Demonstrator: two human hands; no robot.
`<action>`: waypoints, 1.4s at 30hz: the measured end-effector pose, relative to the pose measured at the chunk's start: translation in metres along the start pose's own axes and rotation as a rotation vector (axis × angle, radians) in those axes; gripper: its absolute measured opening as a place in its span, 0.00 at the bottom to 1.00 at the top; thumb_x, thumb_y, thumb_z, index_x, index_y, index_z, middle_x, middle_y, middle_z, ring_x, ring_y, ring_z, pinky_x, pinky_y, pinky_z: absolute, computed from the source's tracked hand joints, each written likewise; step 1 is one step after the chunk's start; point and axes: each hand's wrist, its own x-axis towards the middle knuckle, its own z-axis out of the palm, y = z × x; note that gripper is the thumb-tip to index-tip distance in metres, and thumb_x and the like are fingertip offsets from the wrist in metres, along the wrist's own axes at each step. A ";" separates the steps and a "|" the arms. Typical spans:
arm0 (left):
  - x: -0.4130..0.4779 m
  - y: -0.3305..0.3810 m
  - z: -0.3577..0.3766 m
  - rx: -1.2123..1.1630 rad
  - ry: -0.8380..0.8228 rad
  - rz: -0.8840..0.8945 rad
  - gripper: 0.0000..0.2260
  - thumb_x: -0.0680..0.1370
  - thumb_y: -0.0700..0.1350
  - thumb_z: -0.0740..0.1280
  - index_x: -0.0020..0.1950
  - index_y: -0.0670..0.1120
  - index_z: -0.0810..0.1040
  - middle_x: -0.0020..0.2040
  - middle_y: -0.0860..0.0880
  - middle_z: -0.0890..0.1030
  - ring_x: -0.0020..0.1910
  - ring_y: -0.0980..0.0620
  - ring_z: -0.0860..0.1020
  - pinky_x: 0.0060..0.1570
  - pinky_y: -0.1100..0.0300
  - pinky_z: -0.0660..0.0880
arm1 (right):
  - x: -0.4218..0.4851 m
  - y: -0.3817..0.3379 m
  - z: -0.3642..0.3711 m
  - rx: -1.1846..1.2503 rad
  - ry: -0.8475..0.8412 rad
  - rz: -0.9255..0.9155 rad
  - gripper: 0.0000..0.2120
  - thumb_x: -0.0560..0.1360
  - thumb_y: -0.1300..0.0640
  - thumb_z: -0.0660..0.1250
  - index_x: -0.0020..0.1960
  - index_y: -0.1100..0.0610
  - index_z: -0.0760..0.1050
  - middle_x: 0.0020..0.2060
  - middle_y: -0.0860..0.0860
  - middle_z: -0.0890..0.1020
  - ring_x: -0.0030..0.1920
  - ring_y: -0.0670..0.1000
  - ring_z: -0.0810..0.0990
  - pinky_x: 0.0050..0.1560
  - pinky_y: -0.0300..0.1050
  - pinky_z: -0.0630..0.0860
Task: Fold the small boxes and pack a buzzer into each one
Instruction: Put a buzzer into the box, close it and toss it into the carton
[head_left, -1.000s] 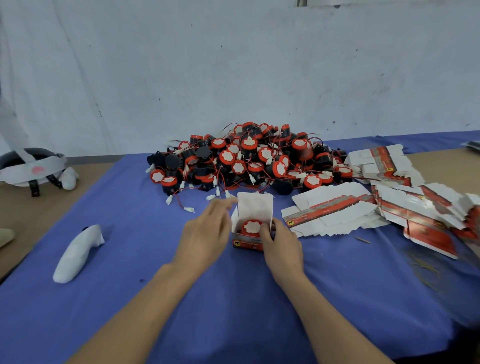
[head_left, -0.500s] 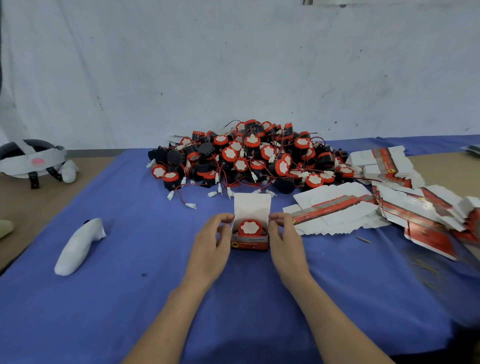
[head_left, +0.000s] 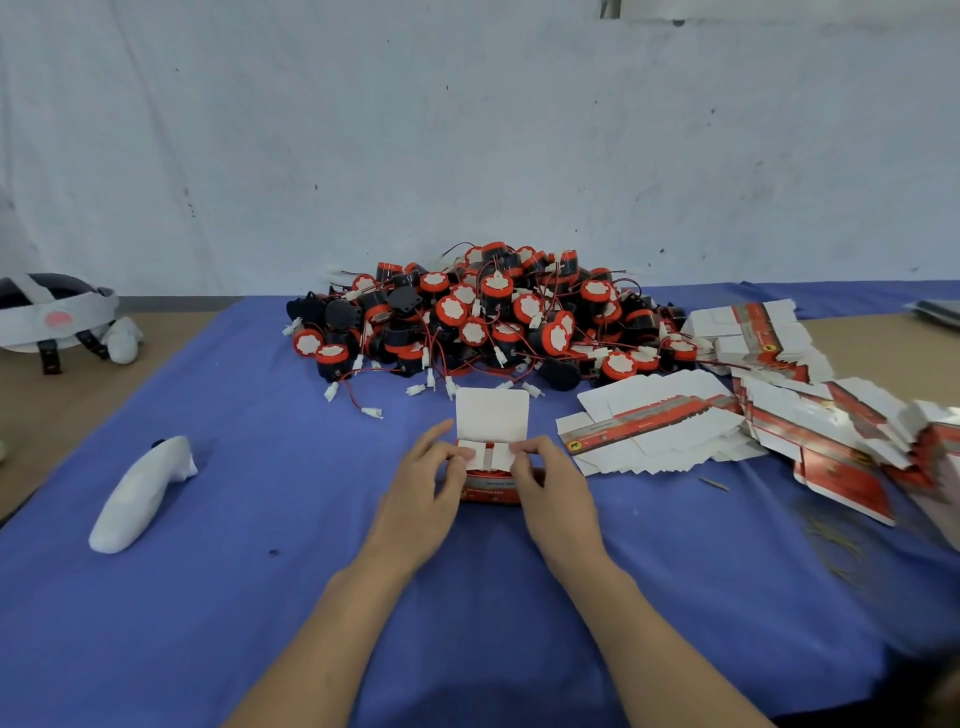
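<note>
1. While both hands work on it, the small box (head_left: 491, 488) sits right between the fingers on the blue cloth (head_left: 260, 597), opening facing up. Its two white side flaps (head_left: 501, 454) are folded inward under the fingertips (head_left: 521, 448), and the lid flap (head_left: 492, 415) stands upright just past them.
2. The person's left hand (head_left: 421, 499) is curled round the box's left side with the thumb on the left flap. The right hand (head_left: 556, 493) mirrors it, pinching the right flap down. So both hands are holding the box, fingers close in, not spread.
3. Only a sliver of red shows under the flaps, so there's presumably a buzzer in there, but how it's seated can't be told.
4. Handling guess: it's thin card, super light, bends at the creases and would crush if squeezed. It's probably best held low on the side walls while the fingertips push each flap at its fold. The lid likely wants a gentle tuck, not force.
5. Beyond the fingertips, past the lid, is the buzzer pile (head_left: 483, 322), with loose wires that look snaggy.
6. Just right of the right fingers lie the flat box blanks (head_left: 649, 426).
7. Well out left of the left fingers is a white controller (head_left: 140, 493), and a headset (head_left: 52, 312) farther off.
</note>
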 end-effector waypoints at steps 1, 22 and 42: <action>0.000 0.002 -0.001 -0.040 -0.009 -0.010 0.09 0.84 0.47 0.59 0.53 0.56 0.78 0.72 0.62 0.67 0.67 0.61 0.71 0.58 0.54 0.75 | 0.000 0.000 0.000 0.024 0.003 0.003 0.06 0.83 0.51 0.57 0.55 0.43 0.72 0.53 0.43 0.78 0.49 0.43 0.78 0.37 0.38 0.73; 0.002 0.005 -0.007 -0.308 0.023 -0.155 0.15 0.81 0.34 0.58 0.52 0.52 0.79 0.57 0.51 0.78 0.52 0.57 0.78 0.41 0.71 0.75 | 0.001 0.002 -0.001 0.154 -0.009 0.056 0.08 0.83 0.50 0.52 0.47 0.45 0.68 0.42 0.44 0.80 0.46 0.47 0.80 0.48 0.57 0.81; -0.004 0.007 -0.008 -0.057 -0.147 0.080 0.16 0.73 0.60 0.68 0.58 0.57 0.81 0.66 0.63 0.73 0.66 0.67 0.66 0.63 0.71 0.63 | 0.003 0.007 -0.004 0.223 -0.224 -0.097 0.06 0.83 0.48 0.62 0.57 0.40 0.76 0.60 0.33 0.76 0.61 0.41 0.76 0.59 0.42 0.77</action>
